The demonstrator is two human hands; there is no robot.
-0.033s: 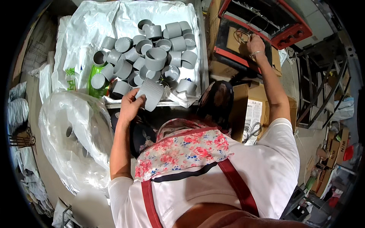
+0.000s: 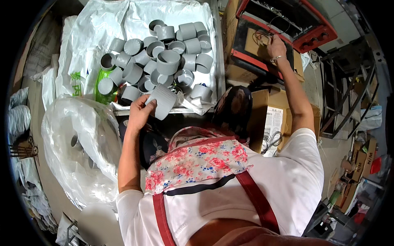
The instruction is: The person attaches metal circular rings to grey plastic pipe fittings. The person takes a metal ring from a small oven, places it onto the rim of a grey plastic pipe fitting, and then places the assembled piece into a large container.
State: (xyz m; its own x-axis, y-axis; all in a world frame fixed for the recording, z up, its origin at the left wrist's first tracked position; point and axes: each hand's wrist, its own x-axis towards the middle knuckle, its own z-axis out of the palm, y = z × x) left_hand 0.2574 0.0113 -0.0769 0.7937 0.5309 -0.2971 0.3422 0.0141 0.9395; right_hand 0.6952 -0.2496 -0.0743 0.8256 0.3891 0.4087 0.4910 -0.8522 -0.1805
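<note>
My left hand (image 2: 140, 110) pinches a grey ribbed plastic cap (image 2: 163, 102), held tilted at the near edge of the tray. Behind it lie several more grey caps (image 2: 168, 62), heaped on white plastic sheeting (image 2: 98, 30), some with their hollow side up. My right hand (image 2: 276, 46) reaches far right to the lowered door of a red and black toaster oven (image 2: 240, 57). Its fingers are closed on thin wire loops (image 2: 259, 37) lying over a cardboard piece (image 2: 252, 46) on that door. The fingertips are partly hidden.
At left stands a clear plastic bag (image 2: 78, 143) with grey caps inside. An open carton (image 2: 258, 112) with printed paper and coiled wire (image 2: 271, 141) sits below the oven. A black metal rack (image 2: 349, 98) is farther right. The tray's metal rim (image 2: 220, 53) borders the caps.
</note>
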